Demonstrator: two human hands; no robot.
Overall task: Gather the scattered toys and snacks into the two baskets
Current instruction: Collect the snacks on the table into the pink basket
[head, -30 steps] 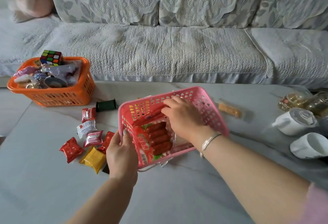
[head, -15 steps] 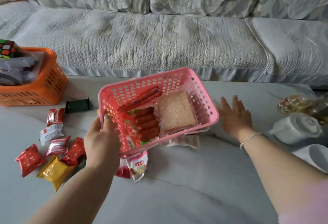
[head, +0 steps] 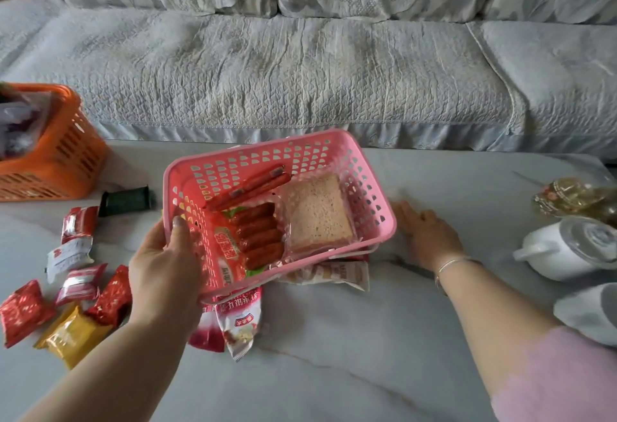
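My left hand [head: 163, 264] grips the near-left corner of the pink basket [head: 374, 194], thumb over the rim, holding it tilted above the table. Inside lie a sausage pack [head: 253, 238], loose sausage sticks [head: 257, 184] and a wrapped bread slice [head: 317, 211]. My right hand [head: 427, 234] lies flat on the table just right of the basket, fingers straight, holding nothing. Two snack packets show under the basket [head: 237, 321] [head: 337, 273]. The orange basket [head: 66, 154] with toys stands at the far left. Red, white and yellow snack packets [head: 76, 288] are scattered at the left.
A dark green packet [head: 125, 201] lies between the two baskets. A white teapot [head: 567, 248], cups [head: 587, 311] and glassware [head: 574, 194] crowd the right edge. The sofa [head: 300, 71] runs along the table's far side.
My right hand left the pink basket and came down flat on the table to its right. The left hand lifted and tilted the basket, uncovering packets beneath. The view shifted right.
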